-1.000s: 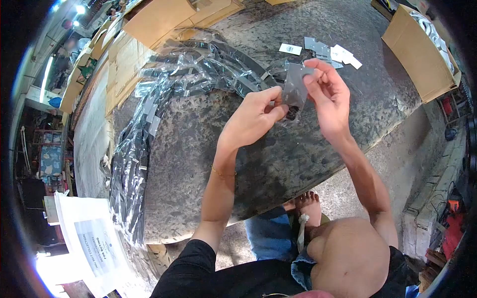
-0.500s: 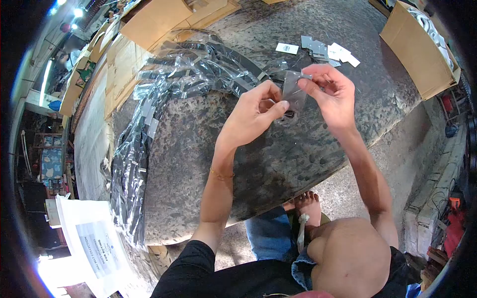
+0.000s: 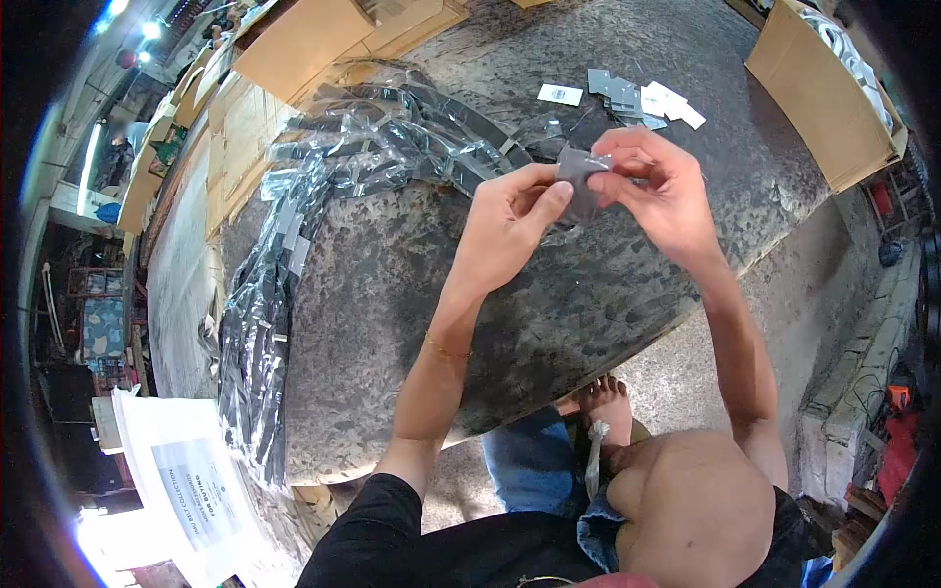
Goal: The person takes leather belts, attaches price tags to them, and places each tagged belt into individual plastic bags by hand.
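In the head view, the left hand (image 3: 508, 227) pinches the near-left edge of a small grey card (image 3: 578, 178) between thumb and fingers, while the right hand (image 3: 665, 199) grips its upper right corner. The card is held above the bench (image 3: 441, 343), between the two hands; clear plastic seems to cover it, though glare makes this hard to tell. Just beyond the left hand, black strips in clear plastic (image 3: 392, 147) curve across the bench and down its left side. Past the right hand lie a single white card (image 3: 560, 94), overlapping grey cards (image 3: 616, 93) and white cards (image 3: 672, 104). A cardboard box (image 3: 809, 93) of white material stands farther right.
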`<state>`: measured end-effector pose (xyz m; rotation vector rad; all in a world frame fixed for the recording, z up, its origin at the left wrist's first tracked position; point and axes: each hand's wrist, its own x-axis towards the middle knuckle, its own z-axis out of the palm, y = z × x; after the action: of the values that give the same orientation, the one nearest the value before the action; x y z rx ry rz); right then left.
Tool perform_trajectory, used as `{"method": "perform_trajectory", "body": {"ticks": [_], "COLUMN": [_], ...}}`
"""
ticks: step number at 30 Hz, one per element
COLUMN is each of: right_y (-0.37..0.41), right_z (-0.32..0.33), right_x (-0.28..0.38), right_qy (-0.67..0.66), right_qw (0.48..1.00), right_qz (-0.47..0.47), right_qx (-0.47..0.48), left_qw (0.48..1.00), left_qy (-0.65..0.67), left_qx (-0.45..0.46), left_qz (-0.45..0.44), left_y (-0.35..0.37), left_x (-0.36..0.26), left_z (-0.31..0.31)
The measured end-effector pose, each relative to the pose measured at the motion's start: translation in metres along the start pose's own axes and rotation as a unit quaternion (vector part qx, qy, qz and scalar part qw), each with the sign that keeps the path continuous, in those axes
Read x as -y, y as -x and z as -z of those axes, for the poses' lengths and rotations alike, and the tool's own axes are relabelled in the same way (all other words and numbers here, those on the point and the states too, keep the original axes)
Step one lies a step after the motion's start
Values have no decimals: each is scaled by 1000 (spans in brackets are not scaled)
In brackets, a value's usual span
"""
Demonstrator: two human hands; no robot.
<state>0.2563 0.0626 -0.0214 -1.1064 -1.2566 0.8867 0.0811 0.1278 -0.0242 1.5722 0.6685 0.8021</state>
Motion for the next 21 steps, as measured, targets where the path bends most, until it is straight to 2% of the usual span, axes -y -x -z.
{"method": "perform_trajectory", "body": {"ticks": [1,2,4,6,8,10,12,18,20,21], "right_y": [0,-1,-1,-1,1,0,0,3,3,4], "right_z": [-1,-2,0,4,8,15,17,6,6,5], "right_x": [-2,-4,-7,-7,-2,-3,-2,3,-7,-8], "right_qy": [-21,-42,-30,-16,20,27,36,-102,-43,-42], "right_qw": [999,997,998,998,1000,999,998,991,999,999], "right_qz": [19,38,38,37,-11,-11,-11,-67,19,19], "right_qx": [-26,-51,-46,-41,4,31,57,55,20,20], "left_qw": [997,997,997,996,995,995,995,995,995,995], "left_qy": [78,77,-40,-45,-49,-3,7,-36,-30,-1], "left_qx": [11,11,73,77,81,89,92,95,96,102], "left_qz": [1,1,-1,3,8,40,30,1,6,4], "left_y": [0,0,-1,-2,-2,-1,-1,-3,-1,-1], "left_x": [0,1,5,10,11,6,7,8,7,7], "left_z": [-3,-2,2,4,5,5,4,4,1,0]}}
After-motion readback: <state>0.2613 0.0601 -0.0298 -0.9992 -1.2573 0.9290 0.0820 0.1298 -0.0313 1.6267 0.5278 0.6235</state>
